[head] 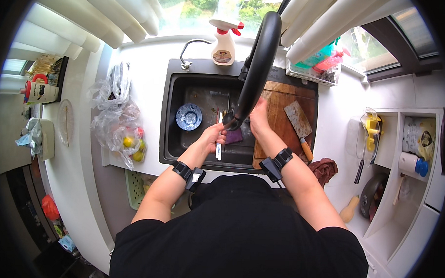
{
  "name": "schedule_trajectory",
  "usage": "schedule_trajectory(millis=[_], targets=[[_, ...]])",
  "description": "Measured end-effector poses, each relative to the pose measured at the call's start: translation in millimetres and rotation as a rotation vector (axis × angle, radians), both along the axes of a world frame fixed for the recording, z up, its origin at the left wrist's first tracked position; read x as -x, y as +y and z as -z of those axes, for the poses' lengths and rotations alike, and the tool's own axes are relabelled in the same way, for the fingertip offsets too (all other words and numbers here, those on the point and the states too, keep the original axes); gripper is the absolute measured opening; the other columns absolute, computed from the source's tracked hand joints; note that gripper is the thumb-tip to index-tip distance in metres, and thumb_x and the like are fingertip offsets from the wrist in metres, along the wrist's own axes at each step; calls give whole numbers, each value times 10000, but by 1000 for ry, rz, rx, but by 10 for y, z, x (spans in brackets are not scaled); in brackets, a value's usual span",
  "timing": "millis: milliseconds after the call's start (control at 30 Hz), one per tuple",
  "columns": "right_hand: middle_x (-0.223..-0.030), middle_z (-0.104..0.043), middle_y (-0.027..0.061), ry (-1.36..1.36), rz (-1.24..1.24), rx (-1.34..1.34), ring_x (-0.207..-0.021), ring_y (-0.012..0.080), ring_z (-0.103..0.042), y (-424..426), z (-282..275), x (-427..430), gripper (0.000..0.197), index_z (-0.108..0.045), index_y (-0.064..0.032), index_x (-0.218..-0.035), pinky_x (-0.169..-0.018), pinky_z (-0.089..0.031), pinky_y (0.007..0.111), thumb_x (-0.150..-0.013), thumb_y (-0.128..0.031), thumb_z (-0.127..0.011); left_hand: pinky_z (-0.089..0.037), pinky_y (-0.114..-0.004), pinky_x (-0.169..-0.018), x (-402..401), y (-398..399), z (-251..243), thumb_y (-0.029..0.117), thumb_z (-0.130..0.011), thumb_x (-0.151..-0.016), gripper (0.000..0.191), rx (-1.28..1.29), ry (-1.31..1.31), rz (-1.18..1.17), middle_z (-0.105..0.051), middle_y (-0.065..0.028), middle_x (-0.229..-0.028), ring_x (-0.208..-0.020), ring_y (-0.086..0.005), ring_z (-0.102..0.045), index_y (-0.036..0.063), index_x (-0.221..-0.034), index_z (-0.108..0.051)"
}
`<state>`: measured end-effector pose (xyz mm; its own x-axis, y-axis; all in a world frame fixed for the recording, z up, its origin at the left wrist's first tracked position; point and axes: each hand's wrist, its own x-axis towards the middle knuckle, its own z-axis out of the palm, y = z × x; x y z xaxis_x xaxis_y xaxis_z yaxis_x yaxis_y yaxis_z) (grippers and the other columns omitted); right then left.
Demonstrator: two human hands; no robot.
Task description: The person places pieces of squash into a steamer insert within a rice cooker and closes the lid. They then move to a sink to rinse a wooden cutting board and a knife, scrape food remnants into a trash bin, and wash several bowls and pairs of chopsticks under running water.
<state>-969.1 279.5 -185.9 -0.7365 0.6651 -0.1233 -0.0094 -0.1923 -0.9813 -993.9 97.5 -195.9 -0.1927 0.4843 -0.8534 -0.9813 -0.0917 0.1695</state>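
My left hand point(210, 138) is closed around several thin utensils with white handles point(218, 152), over the black sink point(171, 144). Their upper ends rise beside the tip of the black gooseneck faucet point(260, 55). My right hand point(259, 116) is right of the faucet, by the left edge of a wooden cutting board point(276, 137). The faucet covers part of its fingers, so its grip cannot be made out. A purple cloth point(234, 136) lies in the sink below the faucet tip. To the left sits a blue patterned bowl point(189, 117).
A cleaver point(298, 119) with a wooden handle lies on the board. Behind the sink stand a spray bottle point(223, 47) and a small curved tap point(186, 65). Plastic bags with fruit point(128, 141) are at left. A brown cloth point(323, 171) lies at right.
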Motion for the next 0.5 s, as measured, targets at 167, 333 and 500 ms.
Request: schedule_trajectory(millis=[167,333,500], targets=[[-712,-551,38,-153,-132,606,-651,157,-534,-524,14,-69,128,-558,-61,-796,-607,-450,279,-878,-158,-541,-245,-180,-346,-62,-37,61,259,-486,-956,187,-22,-20,-37,-444,4,-660,-445,-41,-323,97,-867,-458],[-843,-598,76,-31,-421,835,-762,159,-571,-814,311,-276,275,-576,-41,-934,-684,-462,279,-909,-315,-567,-229,-192,-355,-219,-65,-55,260,-385,-970,272,-63,8,-11,-443,19,-614,-419,-56,-322,128,-761,-499],[-1064,-597,92,-73,-683,375,-968,153,-581,-923,50,-361,290,-513,-6,-1192,-821,-499,258,-942,-154,-522,-227,-167,-367,-295,-391,66,214,-433,-972,221,-63,-89,-117,-424,19,-673,-452,-42,-301,125,-780,-499]])
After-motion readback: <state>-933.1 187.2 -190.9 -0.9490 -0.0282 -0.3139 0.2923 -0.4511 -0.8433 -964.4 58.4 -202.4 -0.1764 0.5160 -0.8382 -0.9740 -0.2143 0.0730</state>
